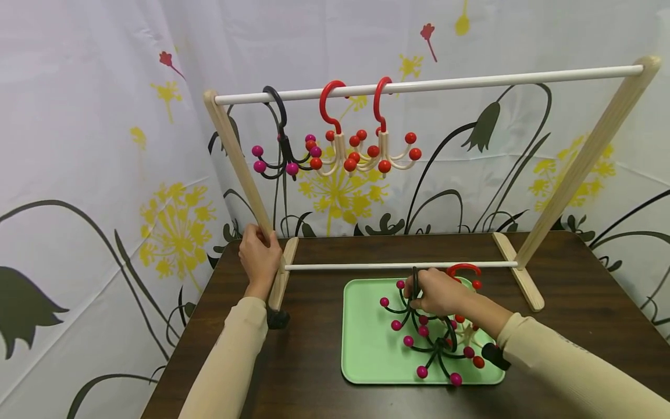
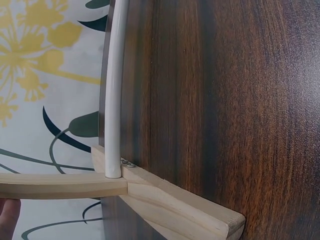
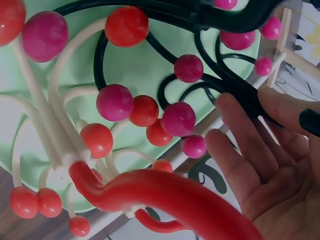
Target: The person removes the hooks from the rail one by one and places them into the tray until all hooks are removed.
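**Operator:** My left hand (image 1: 260, 254) is clenched round the left leg of the wooden rack (image 1: 242, 163), just above its foot, steadying it. My right hand (image 1: 437, 293) is over the green tray (image 1: 366, 349), in front of the rack's lower rail, fingers wrapped on the stem of a black hanger (image 1: 426, 326) with magenta balls.

**Observer:** Is it free of the others?

**Operator:** I judge not. The right wrist view shows its black arms threaded among a cream hanger with red balls (image 3: 65, 150). I'd lift straight up, slowly, twisting the stem so the balls slip past each other.

**Observer:** And the rack?

**Operator:** Three hangers crowd the top rail near its left end, so I'd keep bracing that leg.
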Demonstrator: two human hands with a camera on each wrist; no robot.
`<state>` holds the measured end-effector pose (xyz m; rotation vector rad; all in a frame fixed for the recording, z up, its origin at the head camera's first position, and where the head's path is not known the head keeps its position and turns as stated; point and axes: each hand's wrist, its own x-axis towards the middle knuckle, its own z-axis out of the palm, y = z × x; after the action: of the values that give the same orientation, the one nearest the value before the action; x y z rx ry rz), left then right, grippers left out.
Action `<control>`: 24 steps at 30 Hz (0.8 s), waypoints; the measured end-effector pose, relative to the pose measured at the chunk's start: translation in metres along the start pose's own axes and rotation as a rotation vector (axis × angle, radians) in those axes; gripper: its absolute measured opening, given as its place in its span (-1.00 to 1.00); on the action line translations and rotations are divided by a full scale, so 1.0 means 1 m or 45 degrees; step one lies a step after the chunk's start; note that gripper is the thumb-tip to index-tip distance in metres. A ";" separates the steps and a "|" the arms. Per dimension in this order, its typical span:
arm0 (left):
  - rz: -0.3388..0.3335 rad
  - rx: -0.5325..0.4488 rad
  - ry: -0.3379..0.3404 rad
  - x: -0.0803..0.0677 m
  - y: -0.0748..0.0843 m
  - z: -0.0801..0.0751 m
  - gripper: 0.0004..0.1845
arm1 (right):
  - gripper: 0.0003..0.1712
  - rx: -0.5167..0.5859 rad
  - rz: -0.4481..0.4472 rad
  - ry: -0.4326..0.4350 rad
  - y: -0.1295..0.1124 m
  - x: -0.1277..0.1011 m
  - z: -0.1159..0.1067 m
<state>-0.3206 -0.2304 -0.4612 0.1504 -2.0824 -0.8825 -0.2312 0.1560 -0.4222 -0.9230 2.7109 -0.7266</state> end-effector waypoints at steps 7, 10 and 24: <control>-0.009 0.009 -0.005 0.000 0.001 0.000 -0.78 | -0.94 0.074 0.069 -0.099 0.003 -0.001 0.000; -0.014 0.010 -0.010 0.000 0.001 0.000 -0.78 | -0.94 0.089 0.064 -0.126 0.002 -0.001 0.000; -0.017 -0.003 -0.001 -0.001 0.002 0.000 -0.79 | -0.77 0.189 0.097 -0.349 0.001 -0.003 -0.007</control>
<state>-0.3195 -0.2291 -0.4605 0.1626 -2.0833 -0.8930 -0.2313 0.1617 -0.4163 -0.8137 2.4043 -0.7170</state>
